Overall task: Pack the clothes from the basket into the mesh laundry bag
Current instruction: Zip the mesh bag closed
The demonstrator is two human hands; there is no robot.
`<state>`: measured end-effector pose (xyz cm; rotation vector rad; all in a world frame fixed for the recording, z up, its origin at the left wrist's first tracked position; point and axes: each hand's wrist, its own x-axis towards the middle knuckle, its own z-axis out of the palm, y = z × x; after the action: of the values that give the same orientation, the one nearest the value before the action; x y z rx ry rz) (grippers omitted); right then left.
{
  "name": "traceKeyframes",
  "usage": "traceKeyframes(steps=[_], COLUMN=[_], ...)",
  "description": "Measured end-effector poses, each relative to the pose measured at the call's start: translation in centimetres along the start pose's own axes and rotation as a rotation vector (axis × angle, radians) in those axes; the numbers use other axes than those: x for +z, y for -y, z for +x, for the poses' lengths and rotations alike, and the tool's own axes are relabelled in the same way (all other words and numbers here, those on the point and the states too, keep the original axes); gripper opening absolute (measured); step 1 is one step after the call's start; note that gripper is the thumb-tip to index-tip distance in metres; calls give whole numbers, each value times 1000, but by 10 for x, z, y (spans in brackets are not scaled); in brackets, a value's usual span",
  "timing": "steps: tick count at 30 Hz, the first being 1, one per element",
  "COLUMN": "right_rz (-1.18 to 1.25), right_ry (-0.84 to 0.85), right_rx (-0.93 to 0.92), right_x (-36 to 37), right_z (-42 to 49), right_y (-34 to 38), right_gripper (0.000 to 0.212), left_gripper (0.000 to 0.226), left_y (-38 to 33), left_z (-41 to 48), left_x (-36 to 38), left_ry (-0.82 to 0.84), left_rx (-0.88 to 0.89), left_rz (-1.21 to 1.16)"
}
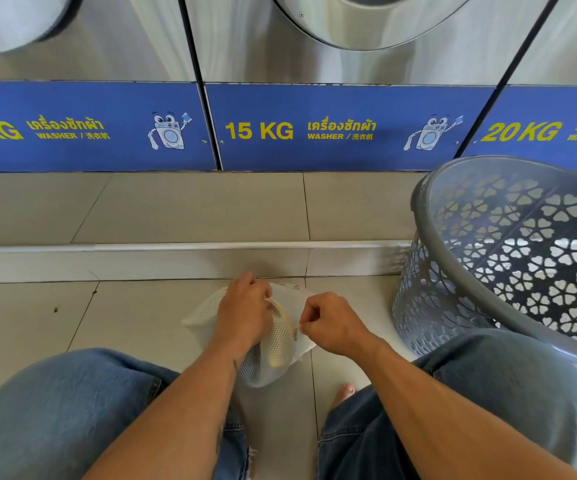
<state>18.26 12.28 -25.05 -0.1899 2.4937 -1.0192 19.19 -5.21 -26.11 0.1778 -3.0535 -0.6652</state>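
A white mesh laundry bag (273,355) lies on the tiled floor between my knees, bulging with pale cloth inside. My left hand (245,310) rests on top of the bag and grips its upper edge. At the bag's right edge, my right hand (328,322) is closed in a pinch on the edge, where the opening seems to run. The grey plastic basket (488,258), with flower-shaped holes, stands tilted at the right; no clothes show inside it.
A row of steel washers with blue panels (315,129) stands ahead on a raised tiled step (176,261). My knees in blue jeans fill the bottom corners, with a bare toe (346,389) below the bag.
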Motion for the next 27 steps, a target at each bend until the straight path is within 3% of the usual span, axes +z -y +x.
traceKeyframes(steps=[4, 6, 8, 9, 11, 13, 17, 22, 27], right_rz=[119, 239, 369, 421, 476, 477, 406, 488, 537], right_ry=[-42, -40, -20, -1, 34, 50, 50, 11, 53], right_rx=[84, 177, 250, 273, 297, 315, 347, 455, 351], right_x=[6, 8, 8, 7, 7, 8, 12, 18, 24], right_z=[6, 9, 8, 6, 3, 1, 2, 3, 6], right_y=[-2, -2, -1, 0, 1, 2, -6, -18, -11], right_gripper=[18, 13, 11, 17, 24, 15, 14, 16, 23], left_gripper=[10, 24, 27, 25, 23, 17, 31, 25, 25], left_y=[-14, -24, -31, -30, -32, -28, -27, -18, -19], left_z=[-10, -15, -24, -27, -30, -32, -42, -38, -36], left_x=[-17, -21, -15, -7, -1, 4, 12, 19, 21], left_ry=[36, 261, 514, 542, 521, 470, 447, 358, 356], left_rx=[-203, -412, -466, -490, -540, -477, -408, -461, -483], left_rz=[-26, -81, -147, -226, -427, -519, -664, -654, -634])
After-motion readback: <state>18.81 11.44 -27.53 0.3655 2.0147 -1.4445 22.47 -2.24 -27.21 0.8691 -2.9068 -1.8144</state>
